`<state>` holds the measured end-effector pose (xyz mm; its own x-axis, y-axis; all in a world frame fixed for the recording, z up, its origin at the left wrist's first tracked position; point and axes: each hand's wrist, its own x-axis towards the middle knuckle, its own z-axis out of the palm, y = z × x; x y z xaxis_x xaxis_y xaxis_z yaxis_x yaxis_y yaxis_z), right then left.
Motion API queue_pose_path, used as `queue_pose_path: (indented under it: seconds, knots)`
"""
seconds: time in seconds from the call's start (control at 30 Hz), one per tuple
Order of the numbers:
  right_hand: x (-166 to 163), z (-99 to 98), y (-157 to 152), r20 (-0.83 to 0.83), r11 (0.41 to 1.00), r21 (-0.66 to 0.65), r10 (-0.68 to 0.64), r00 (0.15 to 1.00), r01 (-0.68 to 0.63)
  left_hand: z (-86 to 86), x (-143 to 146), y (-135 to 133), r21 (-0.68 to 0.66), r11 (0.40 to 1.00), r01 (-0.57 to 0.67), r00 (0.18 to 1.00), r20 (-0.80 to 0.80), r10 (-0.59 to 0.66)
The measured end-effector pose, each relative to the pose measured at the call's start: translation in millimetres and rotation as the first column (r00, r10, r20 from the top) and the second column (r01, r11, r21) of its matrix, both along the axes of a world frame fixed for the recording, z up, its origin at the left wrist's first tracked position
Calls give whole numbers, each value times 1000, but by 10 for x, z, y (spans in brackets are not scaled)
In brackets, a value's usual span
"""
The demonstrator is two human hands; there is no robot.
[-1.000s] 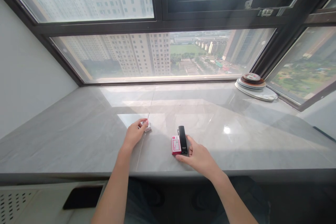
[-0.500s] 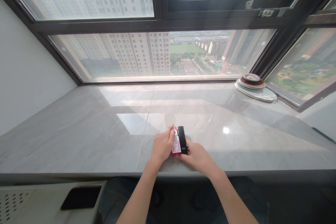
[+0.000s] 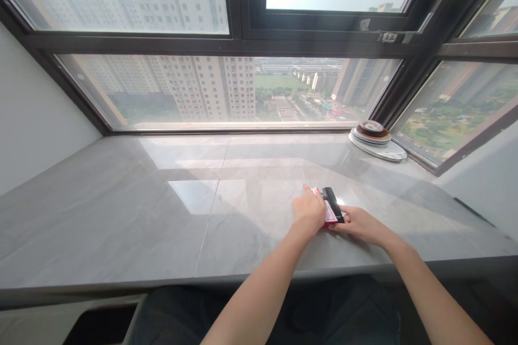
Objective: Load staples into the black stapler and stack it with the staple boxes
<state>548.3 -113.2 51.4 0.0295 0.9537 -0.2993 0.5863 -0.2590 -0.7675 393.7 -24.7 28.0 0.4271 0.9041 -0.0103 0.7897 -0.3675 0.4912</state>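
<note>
A black stapler (image 3: pixel 333 204) and a small white box with red edges (image 3: pixel 330 215) are side by side on the grey stone sill, the box on the stapler's left. My left hand (image 3: pixel 309 209) closes on the box from the left, covering much of it, its index finger pointing away from me. From the right, my right hand (image 3: pixel 361 223) grips the near end of the stapler, fingers bent around its side. The thumb of that hand reaches across to the near end of the box. Stapler and box touch or nearly touch each other.
A stack of plates (image 3: pixel 372 137) stands in the far right corner of the stone sill (image 3: pixel 133 226), against the dark window frame (image 3: pixel 238 46). A white wall (image 3: pixel 32 108) bounds the left side. The sill's front edge runs just above my legs.
Both hands have moved right and slightly away from me along the sill, taking the box and stapler with them. The pair is now tilted, its far end leaning left. My view has shifted a little.
</note>
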Motion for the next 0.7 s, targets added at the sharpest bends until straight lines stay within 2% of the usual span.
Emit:
queue_pose_path:
  seconds: [0.1,0.17,0.27,0.37,0.47,0.57,0.63,0.67,0.7]
  knots:
    - [440,13,-64,0,997,-21,-78,997,78,72,466,-37,-80,997,17,998,67,-11]
    - [588,29,-87,0,990,-38,-133,991,133,109,639,-51,-129,991,40,994,103,-26]
    - [637,29,-78,-20,979,-52,-199,980,197,158,730,-42,-191,980,63,988,153,-34]
    - [635,15,-71,-55,976,-55,-215,975,212,222,674,-18,-237,969,75,978,206,-25]
    - [701,66,-156,-31,974,-7,-228,973,228,268,426,-18,-278,955,101,964,264,-25]
    - [696,209,-352,10,942,137,-310,951,306,253,-69,-82,-288,946,151,946,320,-54]
    - [504,292,-485,-45,899,253,-359,932,359,250,-483,-181,-287,930,232,926,358,-120]
    - [333,309,-532,-95,881,296,-358,929,370,274,-691,-252,-277,895,350,885,410,-219]
    - [117,303,-559,-145,886,308,-316,938,347,324,-889,-339,-269,874,405,860,436,-264]
